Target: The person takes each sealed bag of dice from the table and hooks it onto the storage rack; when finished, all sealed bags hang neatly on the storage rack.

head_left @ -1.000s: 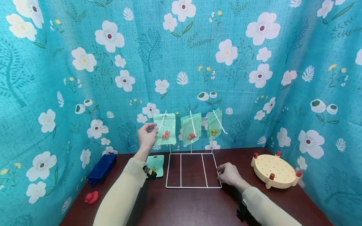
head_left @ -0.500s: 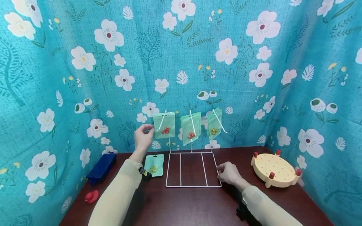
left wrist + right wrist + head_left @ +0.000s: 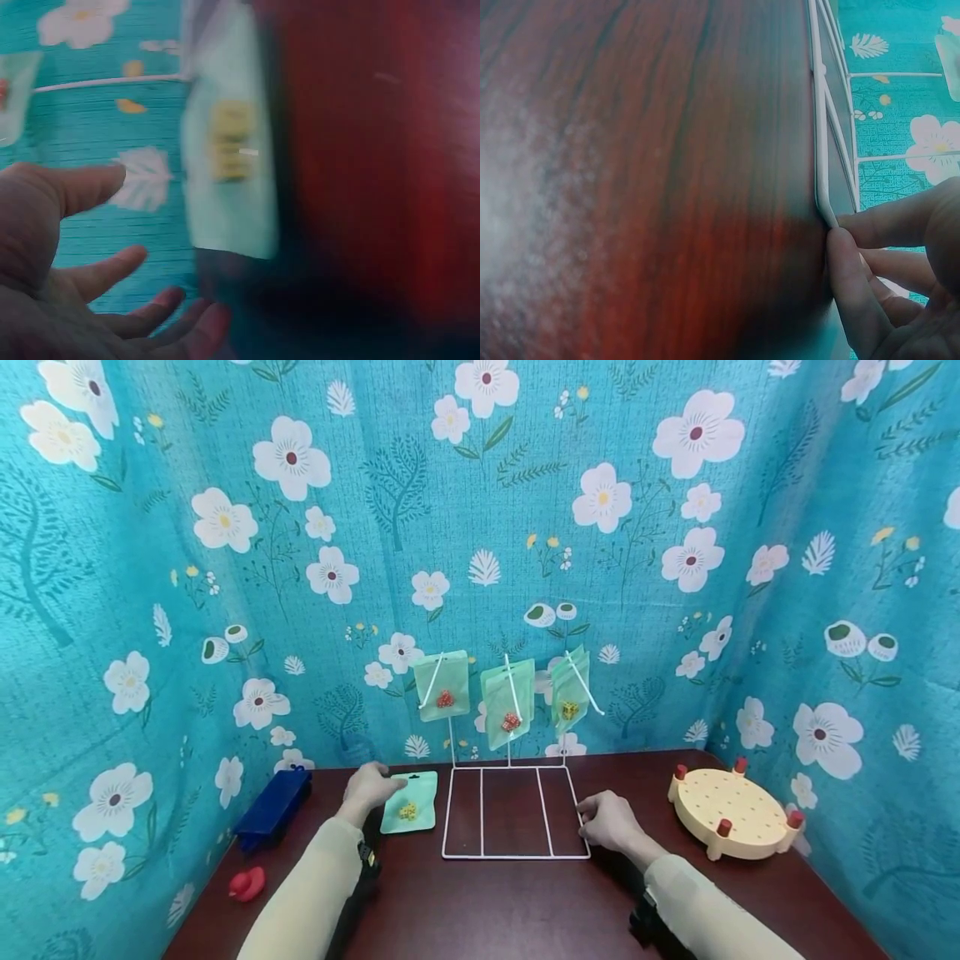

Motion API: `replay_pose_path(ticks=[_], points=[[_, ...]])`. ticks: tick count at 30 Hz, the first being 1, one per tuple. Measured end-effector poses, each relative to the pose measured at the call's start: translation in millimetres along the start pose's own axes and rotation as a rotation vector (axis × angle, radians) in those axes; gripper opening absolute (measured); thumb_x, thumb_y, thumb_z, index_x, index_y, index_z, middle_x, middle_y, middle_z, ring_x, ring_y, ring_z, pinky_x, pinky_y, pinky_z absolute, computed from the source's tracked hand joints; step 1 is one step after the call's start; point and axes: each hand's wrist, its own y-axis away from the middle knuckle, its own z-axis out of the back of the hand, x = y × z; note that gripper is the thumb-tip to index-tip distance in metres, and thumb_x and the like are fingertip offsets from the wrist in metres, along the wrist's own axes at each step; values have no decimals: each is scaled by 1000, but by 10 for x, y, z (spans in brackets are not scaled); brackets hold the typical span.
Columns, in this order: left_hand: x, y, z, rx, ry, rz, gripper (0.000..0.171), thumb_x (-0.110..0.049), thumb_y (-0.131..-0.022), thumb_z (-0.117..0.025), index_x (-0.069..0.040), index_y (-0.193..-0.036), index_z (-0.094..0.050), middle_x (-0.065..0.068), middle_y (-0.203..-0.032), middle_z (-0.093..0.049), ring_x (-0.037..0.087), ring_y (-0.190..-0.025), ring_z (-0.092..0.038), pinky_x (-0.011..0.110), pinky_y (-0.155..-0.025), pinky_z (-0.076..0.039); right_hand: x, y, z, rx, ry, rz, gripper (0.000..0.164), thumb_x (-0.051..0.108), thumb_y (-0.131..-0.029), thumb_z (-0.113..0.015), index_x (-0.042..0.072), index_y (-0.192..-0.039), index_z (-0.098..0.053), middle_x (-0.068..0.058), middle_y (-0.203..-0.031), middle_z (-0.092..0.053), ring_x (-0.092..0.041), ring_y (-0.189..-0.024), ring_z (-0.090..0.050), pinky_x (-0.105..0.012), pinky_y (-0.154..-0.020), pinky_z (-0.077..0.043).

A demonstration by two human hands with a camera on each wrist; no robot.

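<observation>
My left hand (image 3: 369,787) hovers at the upper left of a green zip bag (image 3: 395,823) lying on the table, with yellow dice inside. In the left wrist view the fingers are spread with nothing between them, and the bag (image 3: 229,214) lies just beyond, apart from them. My right hand (image 3: 609,822) pinches the right side of the white wire rack's base (image 3: 517,857); the right wrist view shows thumb and finger meeting on the wire (image 3: 823,180). Three hooks of the rack carry green bags: a left one (image 3: 431,710) and middle one (image 3: 495,693) with red dice, a right one (image 3: 558,685) with yellow dice.
A dark blue box-like object (image 3: 274,807) and a red toy duck (image 3: 247,884) are at the table's left. On the right stands a round cream pegged board (image 3: 731,810) with red-tipped legs. A flowered blue curtain (image 3: 480,518) closes in the back and both sides.
My left hand has let go of the bag on the left hook and come down beside the bag on the table. That hung bag now sits farther back. The right hand stays put.
</observation>
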Motion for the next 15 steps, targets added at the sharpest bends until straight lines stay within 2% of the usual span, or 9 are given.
replay_pose_path(ticks=[3, 6, 11, 15], points=[[40, 26, -133, 24, -110, 20, 80, -52, -94, -87, 2, -148, -64, 28, -147, -68, 48, -131, -67, 64, -104, -60, -17, -14, 19, 0, -3, 5, 40, -7, -86, -84, -5, -125, -82, -8, -90, -74, -16, -73, -69, -30, -64, -65], [6, 42, -225, 26, -174, 20, 80, -53, -87, -93, 1, -140, -67, 28, -133, -70, 45, -118, -66, 63, -95, -60, -14, -8, 42, -1, -2, 12, 40, -7, -86, -84, -5, -126, -81, -8, -90, -74, -16, -74, -68, -31, -64, -65], [-94, 32, -289, 35, -179, -23, 50, -30, -81, -97, 0, -115, -75, 19, -111, -75, 33, -98, -66, 54, -89, -62, 3, 20, 41, -4, -7, 6, 39, -7, -87, -83, -5, -126, -81, -8, -92, -75, -16, -74, -69, -31, -65, -65], [-70, 18, -277, 31, -132, -36, 34, -20, -81, -96, -3, -104, -77, 15, -106, -77, 27, -93, -66, 48, -88, -63, 18, 46, 21, 2, -23, 1, 38, -7, -88, -82, -5, -127, -81, -8, -92, -74, -15, -74, -69, -31, -65, -64]])
